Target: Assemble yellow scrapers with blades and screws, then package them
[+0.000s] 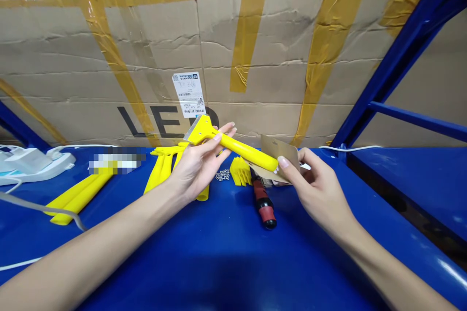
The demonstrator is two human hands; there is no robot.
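Note:
My left hand (199, 167) pinches a yellow scraper (248, 150) just below its head, between the thumb and fingers. A metal blade edge shows at the head, which points up and left. The handle slopes down towards my right hand (319, 182), whose fingers are closed on a brown cardboard card (282, 150). My right thumb lies by the handle's lower end. Under the hands lie a red and black screwdriver (264, 201), several small yellow plastic pieces (241, 171) and a small heap of screws (222, 175). Several yellow handles (160, 170) lie behind my left hand, partly hidden.
On the left, more yellow scrapers (80, 194) lie near a white power strip (44, 167) and loose cables. A large taped cardboard box (156, 58) stands behind the blue table (219, 262). Blue metal frame bars (383, 68) rise at the right.

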